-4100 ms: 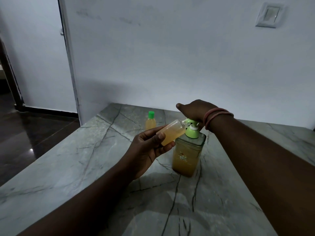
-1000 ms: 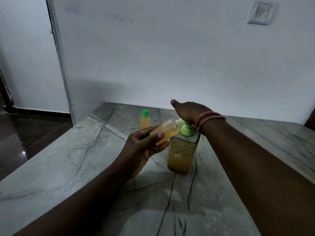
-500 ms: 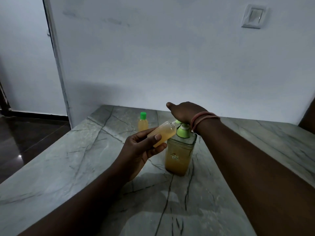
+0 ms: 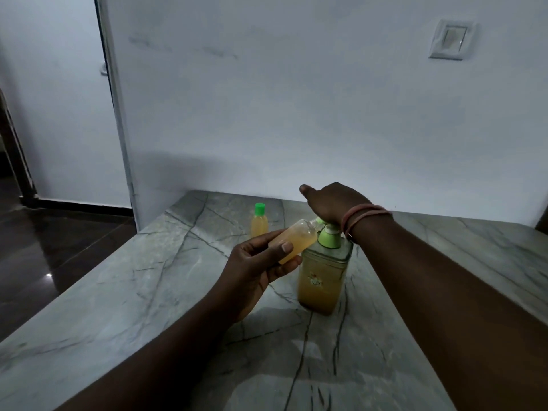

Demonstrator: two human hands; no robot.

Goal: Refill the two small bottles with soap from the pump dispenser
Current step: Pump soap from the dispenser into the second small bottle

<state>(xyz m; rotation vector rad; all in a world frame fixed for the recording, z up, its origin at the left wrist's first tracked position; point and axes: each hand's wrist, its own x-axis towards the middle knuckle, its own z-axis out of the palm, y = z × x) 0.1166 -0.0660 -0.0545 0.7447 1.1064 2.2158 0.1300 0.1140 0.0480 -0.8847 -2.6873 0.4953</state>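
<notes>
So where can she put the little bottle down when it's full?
Bare marble shows left of the pump dispenser, between the left hand and the counter's left edge. More lies right of the right forearm, toward the wall. It is crowded only at the pump, where the right hand, the open bottle and the capped bottle sit close.

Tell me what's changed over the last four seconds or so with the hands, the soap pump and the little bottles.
Very little. The left hand still holds the open small bottle tilted with its mouth at the spout. The right hand stays pressed on the pump dispenser head; any pump stroke is too slight to tell. The capped small bottle stands where it was on the marble counter. Only the camera shifted.
</notes>
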